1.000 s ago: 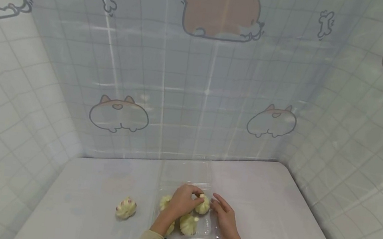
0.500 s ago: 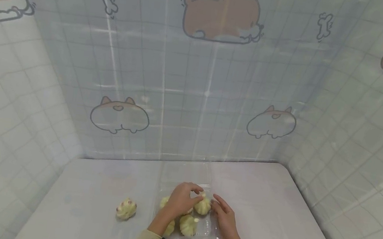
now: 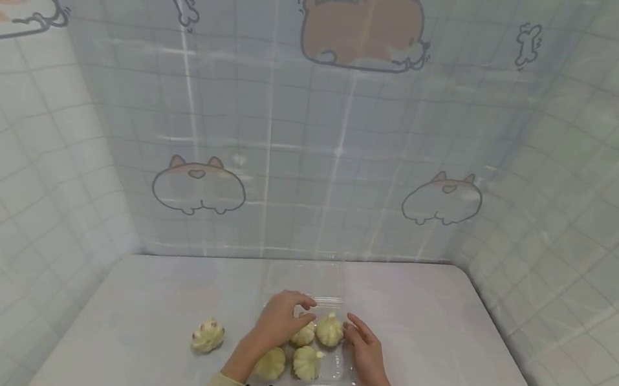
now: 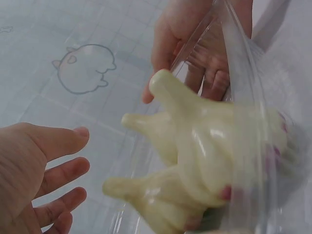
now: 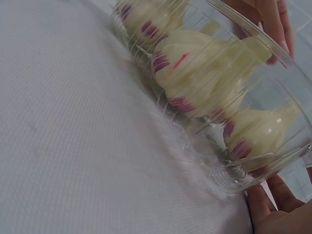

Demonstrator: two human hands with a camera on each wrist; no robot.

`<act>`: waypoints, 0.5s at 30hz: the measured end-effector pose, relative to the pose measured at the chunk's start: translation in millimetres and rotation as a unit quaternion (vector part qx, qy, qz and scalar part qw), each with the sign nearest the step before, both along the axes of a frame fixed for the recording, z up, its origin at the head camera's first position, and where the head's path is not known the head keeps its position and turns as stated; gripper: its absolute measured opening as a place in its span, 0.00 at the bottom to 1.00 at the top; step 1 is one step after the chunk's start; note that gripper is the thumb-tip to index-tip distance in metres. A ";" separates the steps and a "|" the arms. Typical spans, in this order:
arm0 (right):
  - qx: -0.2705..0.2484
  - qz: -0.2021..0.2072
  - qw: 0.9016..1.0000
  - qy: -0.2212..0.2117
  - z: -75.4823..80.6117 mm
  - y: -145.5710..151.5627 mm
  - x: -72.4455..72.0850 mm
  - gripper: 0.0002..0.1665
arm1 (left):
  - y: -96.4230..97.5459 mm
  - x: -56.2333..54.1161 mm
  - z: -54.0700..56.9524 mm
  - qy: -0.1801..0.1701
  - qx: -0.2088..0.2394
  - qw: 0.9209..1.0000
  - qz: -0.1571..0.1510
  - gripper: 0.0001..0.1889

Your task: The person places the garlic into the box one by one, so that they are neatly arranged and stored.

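Note:
Several pale garlic bulbs with purple-tinged bases sit in a clear plastic container. Over its left part hovers my left hand, fingers loosely spread. In the left wrist view, nothing lies between that hand's thumb and fingers, and the bulbs' stems stand beside it. My right hand is at the container's right side, fingertips against the wall near the bulb at the back right. Through the clear wall, the right wrist view shows the purple bases of several bulbs. My left hand partly hides the bulbs on the left.
One more garlic bulb lies on the white table left of the container. The container's clear lid is folded back toward the rear wall. Tiled-pattern sheets with cartoon dogs enclose the table behind and on both sides.
My left hand has let go of the back-right garlic bulb and moved left, uncovering bulbs in the middle. My right hand stays at the container's right side.

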State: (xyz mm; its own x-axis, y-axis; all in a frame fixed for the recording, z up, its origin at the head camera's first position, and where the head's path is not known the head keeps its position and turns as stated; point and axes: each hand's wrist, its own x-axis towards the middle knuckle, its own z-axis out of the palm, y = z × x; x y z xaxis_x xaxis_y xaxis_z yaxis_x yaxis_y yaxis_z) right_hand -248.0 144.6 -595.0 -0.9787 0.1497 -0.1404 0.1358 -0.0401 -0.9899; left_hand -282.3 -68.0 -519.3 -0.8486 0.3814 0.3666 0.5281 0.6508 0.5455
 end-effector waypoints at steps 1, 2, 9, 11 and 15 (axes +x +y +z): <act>0.001 -0.001 1.000 -0.002 -0.3 0.1 -0.2 0.26 | -2.9 0.9 -0.1 0.004 0.003 1.000 0.001 0.10; 0.000 -0.001 1.000 -0.003 -0.7 0.2 -0.7 0.26 | -5.7 1.8 -0.2 0.005 0.005 1.000 0.002 0.10; 0.001 -0.002 1.000 0.001 -3.3 1.5 -1.5 0.27 | -21.7 10.0 0.3 -0.011 0.017 1.000 0.003 0.10; 0.002 0.000 1.000 0.002 -3.0 1.3 -0.8 0.27 | -25.3 13.0 1.3 -0.018 0.018 1.000 0.011 0.10; 0.004 0.002 1.000 0.003 -1.8 0.2 0.8 0.26 | -31.8 17.0 1.4 -0.028 0.023 0.999 0.020 0.11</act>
State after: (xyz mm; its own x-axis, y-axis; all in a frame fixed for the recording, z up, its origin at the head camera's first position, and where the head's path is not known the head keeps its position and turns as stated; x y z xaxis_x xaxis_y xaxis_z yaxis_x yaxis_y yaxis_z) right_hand -247.1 144.8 -596.8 -0.9804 0.1460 -0.1323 0.1292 -0.0307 -0.9911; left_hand -265.3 -99.8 -517.9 -0.8829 0.3297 0.3344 0.4693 0.6445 0.6036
